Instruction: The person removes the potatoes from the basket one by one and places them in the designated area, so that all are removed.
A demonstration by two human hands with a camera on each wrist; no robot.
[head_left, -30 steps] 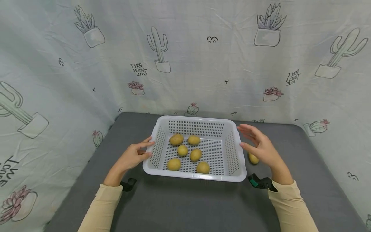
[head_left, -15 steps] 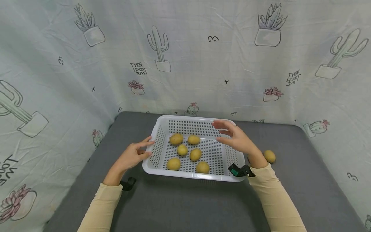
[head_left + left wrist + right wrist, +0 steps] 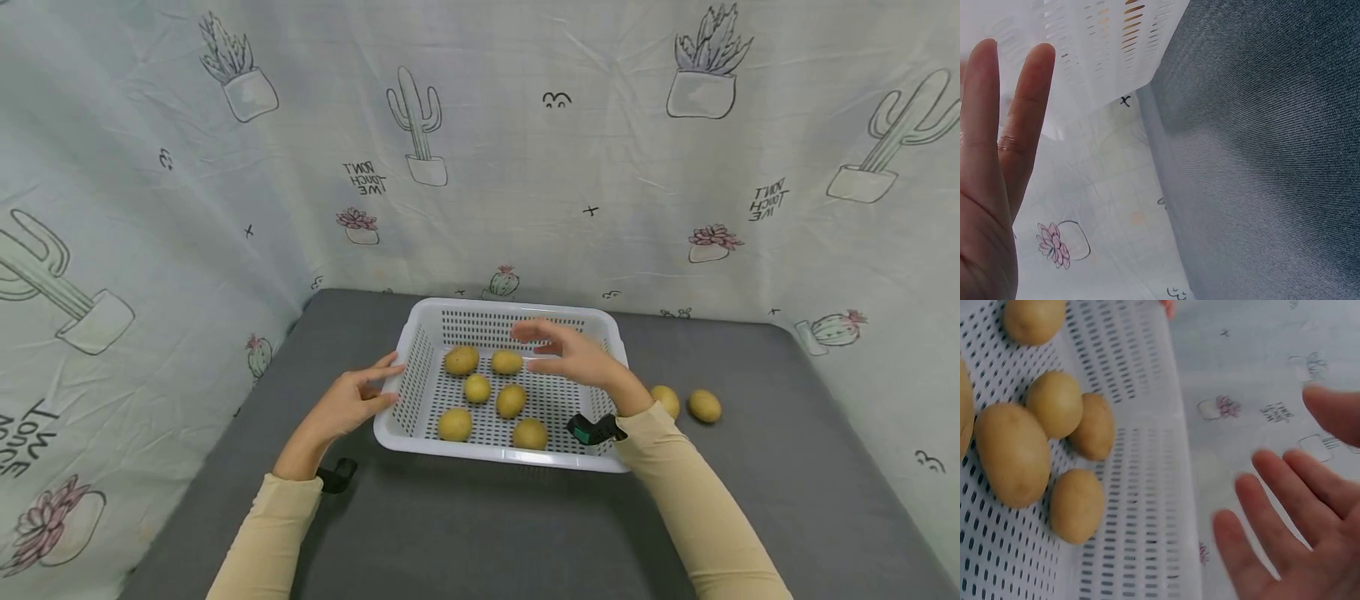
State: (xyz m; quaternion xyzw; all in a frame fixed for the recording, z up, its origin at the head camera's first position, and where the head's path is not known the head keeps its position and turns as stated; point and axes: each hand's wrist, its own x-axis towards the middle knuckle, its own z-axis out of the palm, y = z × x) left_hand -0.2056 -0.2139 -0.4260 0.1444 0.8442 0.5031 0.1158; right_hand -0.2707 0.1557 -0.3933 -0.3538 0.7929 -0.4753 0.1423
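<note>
Touching the basket (image 3: pixel 502 455) of potatoes (image 3: pixel 512 401), the left hand (image 3: pixel 351 404) holds its fingers (image 3: pixel 1027 106) spread, like the right hand (image 3: pixel 576 356) above it.

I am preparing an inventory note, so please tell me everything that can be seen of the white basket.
The white basket is a shallow, rectangular, plastic-looking container with rounded corners, a smooth, outward-turned rim, and slotted walls and bottom. It stands upright on the grey table, open at the top. Six potatoes lie spread over its bottom, leaving part of it bare. Fingers of the left hand rest against its left rim; the right hand hovers over its right part, apparently not touching it.
</note>
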